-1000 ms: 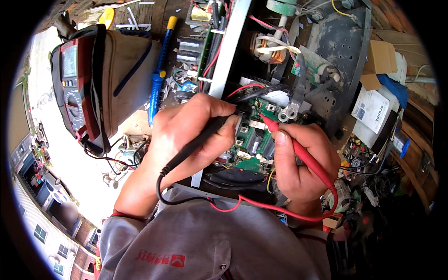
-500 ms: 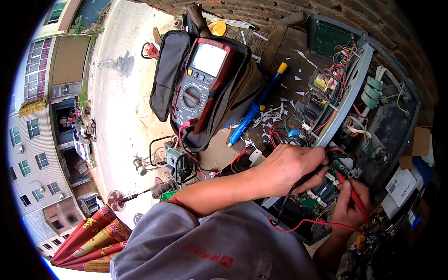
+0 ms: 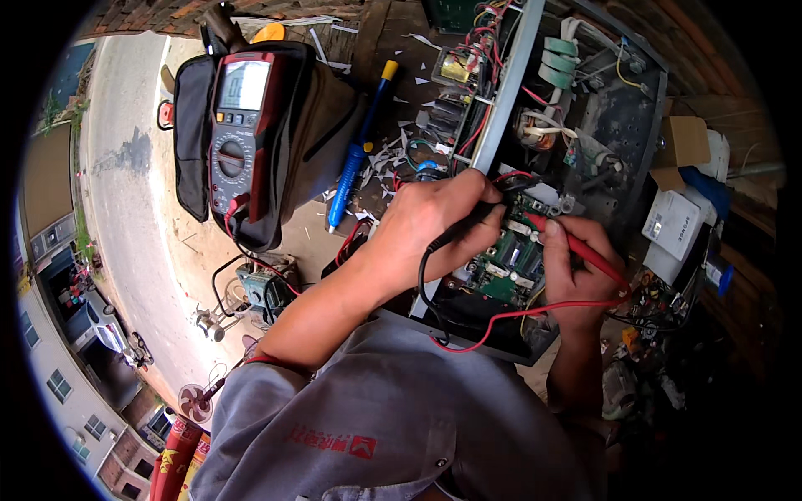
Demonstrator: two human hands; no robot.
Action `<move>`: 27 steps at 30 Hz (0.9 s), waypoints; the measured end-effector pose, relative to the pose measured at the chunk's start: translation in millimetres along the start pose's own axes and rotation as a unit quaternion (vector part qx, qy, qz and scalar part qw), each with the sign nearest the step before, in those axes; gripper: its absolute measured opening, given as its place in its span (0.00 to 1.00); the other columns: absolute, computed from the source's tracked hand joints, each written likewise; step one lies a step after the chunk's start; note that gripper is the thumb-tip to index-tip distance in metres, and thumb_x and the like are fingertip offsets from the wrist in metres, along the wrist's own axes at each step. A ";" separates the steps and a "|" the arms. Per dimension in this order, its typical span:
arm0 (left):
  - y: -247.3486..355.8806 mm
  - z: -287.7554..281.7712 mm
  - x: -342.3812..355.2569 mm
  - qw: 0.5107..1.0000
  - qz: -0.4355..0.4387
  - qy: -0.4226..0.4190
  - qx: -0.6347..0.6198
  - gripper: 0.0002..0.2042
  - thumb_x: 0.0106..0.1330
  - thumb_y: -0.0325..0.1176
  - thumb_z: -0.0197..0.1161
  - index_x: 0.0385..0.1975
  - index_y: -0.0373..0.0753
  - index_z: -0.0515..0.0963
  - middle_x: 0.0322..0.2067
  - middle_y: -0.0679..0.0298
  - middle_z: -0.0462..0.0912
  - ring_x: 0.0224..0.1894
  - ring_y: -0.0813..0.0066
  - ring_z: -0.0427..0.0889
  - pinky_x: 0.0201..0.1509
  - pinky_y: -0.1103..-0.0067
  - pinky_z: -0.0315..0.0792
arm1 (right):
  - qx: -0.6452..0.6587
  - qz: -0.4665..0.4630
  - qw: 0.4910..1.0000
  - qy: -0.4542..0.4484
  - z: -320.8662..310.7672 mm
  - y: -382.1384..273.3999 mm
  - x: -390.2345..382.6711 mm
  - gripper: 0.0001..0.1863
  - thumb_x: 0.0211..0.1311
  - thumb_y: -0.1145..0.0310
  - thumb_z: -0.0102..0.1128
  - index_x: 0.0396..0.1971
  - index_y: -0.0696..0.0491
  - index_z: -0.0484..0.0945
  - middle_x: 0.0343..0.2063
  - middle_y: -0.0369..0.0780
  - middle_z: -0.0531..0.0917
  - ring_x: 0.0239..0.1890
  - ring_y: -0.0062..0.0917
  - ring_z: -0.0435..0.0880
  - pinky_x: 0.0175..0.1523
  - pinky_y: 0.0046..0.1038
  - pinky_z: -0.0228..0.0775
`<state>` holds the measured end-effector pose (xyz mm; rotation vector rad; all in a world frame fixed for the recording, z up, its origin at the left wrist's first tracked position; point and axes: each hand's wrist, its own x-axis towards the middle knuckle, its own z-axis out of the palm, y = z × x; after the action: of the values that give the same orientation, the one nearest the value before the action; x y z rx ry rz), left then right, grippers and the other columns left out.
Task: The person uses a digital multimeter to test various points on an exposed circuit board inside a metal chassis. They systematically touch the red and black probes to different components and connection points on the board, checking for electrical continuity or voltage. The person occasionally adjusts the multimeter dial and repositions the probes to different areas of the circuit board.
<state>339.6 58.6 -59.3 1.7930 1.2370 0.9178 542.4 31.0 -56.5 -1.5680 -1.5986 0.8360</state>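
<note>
Left hand (image 3: 436, 224) curled round black probe (image 3: 458, 229), right hand (image 3: 581, 259) pinching red probe (image 3: 589, 252), narrow gap between hands over green circuit board (image 3: 512, 257) inside casing (image 3: 626, 104), pale rail (image 3: 508, 83) beside left knuckles

From where I stood, the multimeter (image 3: 236, 132) showed dark digits (image 3: 236, 86) on its screen (image 3: 254, 86) and pale markings (image 3: 231, 179) round its dial (image 3: 231, 158). Below and right of it, red print (image 3: 319, 438) marked a grey shirt (image 3: 376, 392); well to its right, a white box (image 3: 671, 219) bore dark lettering (image 3: 684, 229).
</note>
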 end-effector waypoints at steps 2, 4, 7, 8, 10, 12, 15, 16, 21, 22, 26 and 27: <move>0.9 0.8 -0.2 1.000 -0.022 -0.003 0.008 0.07 0.57 0.25 0.68 0.32 0.33 0.78 0.23 0.58 0.82 0.22 0.67 0.83 0.27 0.77 0.75 | 0.023 0.007 1.000 0.006 1.1 -2.1 0.6 0.03 0.58 0.77 0.65 0.30 0.58 0.80 0.25 0.42 0.83 0.24 0.27 0.82 0.31 0.25 0.73; 4.4 -0.6 2.4 0.999 -0.031 -0.011 0.024 0.07 0.57 0.26 0.67 0.31 0.34 0.76 0.26 0.54 0.83 0.29 0.54 0.85 0.31 0.71 0.78 | 0.035 -0.015 0.999 0.020 5.0 4.5 1.3 0.03 0.58 0.77 0.65 0.30 0.58 0.80 0.24 0.41 0.83 0.23 0.24 0.82 0.30 0.24 0.73; 2.6 2.3 0.1 0.999 -0.040 0.002 0.031 0.06 0.56 0.25 0.68 0.30 0.34 0.78 0.23 0.60 0.83 0.22 0.72 0.82 0.29 0.80 0.74 | 0.055 -0.026 0.997 0.045 1.6 6.6 -4.4 0.02 0.57 0.78 0.64 0.29 0.59 0.79 0.23 0.40 0.82 0.23 0.21 0.81 0.29 0.22 0.72; 1.6 4.5 -1.3 0.999 -0.038 0.012 0.023 0.06 0.56 0.25 0.68 0.30 0.34 0.78 0.22 0.61 0.82 0.22 0.73 0.81 0.28 0.80 0.73 | 0.063 -0.027 0.996 0.054 -0.2 6.6 -6.1 0.02 0.57 0.78 0.64 0.29 0.59 0.79 0.23 0.40 0.82 0.22 0.20 0.81 0.29 0.22 0.72; 1.7 3.4 -0.7 0.999 -0.031 0.007 0.020 0.06 0.57 0.25 0.68 0.30 0.34 0.78 0.22 0.61 0.82 0.21 0.76 0.80 0.28 0.81 0.72 | 0.085 0.001 0.993 0.077 0.1 9.5 -11.6 0.02 0.57 0.78 0.63 0.29 0.59 0.79 0.22 0.40 0.82 0.21 0.19 0.79 0.28 0.21 0.71; 5.6 2.7 -0.2 0.998 -0.057 0.001 0.018 0.06 0.57 0.25 0.68 0.30 0.34 0.78 0.22 0.62 0.82 0.21 0.77 0.79 0.28 0.82 0.72 | 0.085 0.013 0.993 0.087 1.3 7.7 -12.2 0.02 0.57 0.78 0.63 0.29 0.59 0.79 0.22 0.39 0.82 0.21 0.19 0.79 0.28 0.20 0.70; 8.7 1.1 0.7 0.997 -0.071 -0.005 0.021 0.06 0.57 0.25 0.68 0.31 0.33 0.77 0.21 0.59 0.82 0.21 0.74 0.82 0.27 0.80 0.74 | 0.068 -0.014 0.994 0.085 2.3 8.8 -8.5 0.02 0.57 0.78 0.63 0.29 0.59 0.79 0.22 0.39 0.82 0.20 0.18 0.78 0.27 0.20 0.70; 8.7 1.2 0.9 0.997 -0.072 -0.006 0.022 0.06 0.57 0.25 0.68 0.31 0.33 0.77 0.21 0.58 0.82 0.21 0.72 0.83 0.26 0.79 0.74 | 0.068 -0.014 0.994 0.082 2.3 7.9 -7.6 0.02 0.57 0.78 0.63 0.28 0.59 0.79 0.22 0.39 0.82 0.20 0.18 0.78 0.27 0.20 0.70; 8.1 2.5 0.6 0.997 -0.079 0.003 0.021 0.06 0.57 0.25 0.68 0.30 0.34 0.78 0.20 0.59 0.81 0.21 0.72 0.82 0.26 0.80 0.74 | 0.055 -0.013 0.996 0.062 1.7 2.4 -4.6 0.02 0.57 0.77 0.64 0.28 0.59 0.80 0.22 0.40 0.82 0.20 0.22 0.80 0.27 0.23 0.71; 8.7 2.2 1.0 0.997 -0.081 0.001 0.022 0.06 0.57 0.25 0.69 0.30 0.34 0.78 0.20 0.59 0.81 0.21 0.72 0.82 0.27 0.79 0.74 | 0.046 -0.017 0.997 0.057 1.4 2.0 -4.2 0.02 0.56 0.77 0.65 0.28 0.58 0.80 0.22 0.40 0.82 0.20 0.23 0.80 0.27 0.23 0.71; 8.4 1.3 1.6 0.996 -0.081 -0.005 0.025 0.06 0.57 0.25 0.69 0.30 0.34 0.78 0.20 0.59 0.81 0.21 0.72 0.83 0.27 0.79 0.74 | 0.025 -0.034 0.998 0.049 0.9 1.8 -3.6 0.03 0.56 0.77 0.65 0.28 0.58 0.80 0.22 0.41 0.82 0.22 0.29 0.81 0.28 0.26 0.73; 7.8 1.1 1.5 0.997 -0.079 -0.006 0.025 0.06 0.57 0.26 0.69 0.30 0.34 0.78 0.20 0.59 0.81 0.21 0.72 0.82 0.27 0.79 0.74 | 0.017 -0.036 0.998 0.046 0.4 0.9 -3.3 0.03 0.55 0.77 0.65 0.28 0.58 0.80 0.22 0.41 0.82 0.22 0.30 0.82 0.29 0.27 0.73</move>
<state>344.1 57.9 -52.7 1.7080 1.3838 0.7913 542.5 27.7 -57.8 -1.4942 -1.5576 0.7377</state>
